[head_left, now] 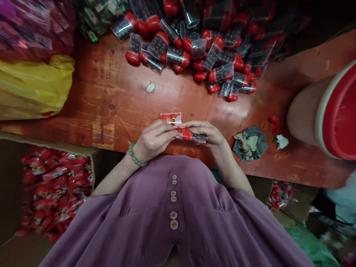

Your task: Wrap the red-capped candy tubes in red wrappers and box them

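Close to the table's front edge, my right hand [207,131] is closed around a red-capped clear tube [186,134] with dark contents, lying on its side and seemingly in clear plastic wrap. My left hand [155,139], with a green bead bracelet [136,157] at the wrist, pinches at the tube's red end. A red and white printed card [171,118] sticks up past its fingertips. The fingers partly hide where card and wrap meet, so I cannot tell whether they are joined.
A heap of red-capped clear tubes [178,55] covers the table's back. Left lies a yellow bag [33,87]; right stand a red-lidded bucket [306,107] and a crumpled cloth [250,144]. Below the edge, a cardboard box [93,163] holds red packets [55,189].
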The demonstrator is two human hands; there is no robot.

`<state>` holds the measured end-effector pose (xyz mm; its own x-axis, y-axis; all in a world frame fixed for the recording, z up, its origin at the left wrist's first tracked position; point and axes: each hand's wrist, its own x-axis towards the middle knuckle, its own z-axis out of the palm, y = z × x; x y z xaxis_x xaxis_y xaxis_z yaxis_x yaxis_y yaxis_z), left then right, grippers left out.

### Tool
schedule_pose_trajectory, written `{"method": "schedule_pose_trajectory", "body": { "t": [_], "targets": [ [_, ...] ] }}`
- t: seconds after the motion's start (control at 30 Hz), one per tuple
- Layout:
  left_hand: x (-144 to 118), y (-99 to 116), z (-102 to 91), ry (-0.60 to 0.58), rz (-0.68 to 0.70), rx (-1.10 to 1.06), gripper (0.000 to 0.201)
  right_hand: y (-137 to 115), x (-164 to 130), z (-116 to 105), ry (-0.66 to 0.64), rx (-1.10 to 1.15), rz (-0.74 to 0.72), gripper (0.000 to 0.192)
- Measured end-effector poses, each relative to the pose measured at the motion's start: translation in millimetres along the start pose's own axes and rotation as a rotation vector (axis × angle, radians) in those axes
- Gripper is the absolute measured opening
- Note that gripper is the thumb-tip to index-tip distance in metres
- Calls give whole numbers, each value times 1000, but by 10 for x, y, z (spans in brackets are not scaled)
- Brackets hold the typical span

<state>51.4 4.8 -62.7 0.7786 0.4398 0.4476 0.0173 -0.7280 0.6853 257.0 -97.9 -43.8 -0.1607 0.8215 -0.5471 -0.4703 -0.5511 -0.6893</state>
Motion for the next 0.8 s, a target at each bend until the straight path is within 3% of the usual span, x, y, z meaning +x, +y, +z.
{"method": "schedule_pose_trajectory", "body": {
  "t": [0.2, 0.37, 0.5, 0.67, 0.8],
  "targets": [
    [-47, -23, 114, -18, -24, -47, 12, 49, 43, -35, 20, 62, 48, 29],
    [-76, -70, 198, 35, 47, -14, 12, 45, 27, 11, 53, -6, 25, 30],
    [-96, -86, 239, 5, -5, -59, 12, 65, 28, 21, 45, 17, 46, 28],
    [-91, -93, 203, -7, 30, -31, 16, 101, 70, 51, 40, 27, 43, 28],
    [-47, -91, 125, -100, -46, -11, 19, 111, 89, 89, 55, 11, 21, 29]
  ]
}}
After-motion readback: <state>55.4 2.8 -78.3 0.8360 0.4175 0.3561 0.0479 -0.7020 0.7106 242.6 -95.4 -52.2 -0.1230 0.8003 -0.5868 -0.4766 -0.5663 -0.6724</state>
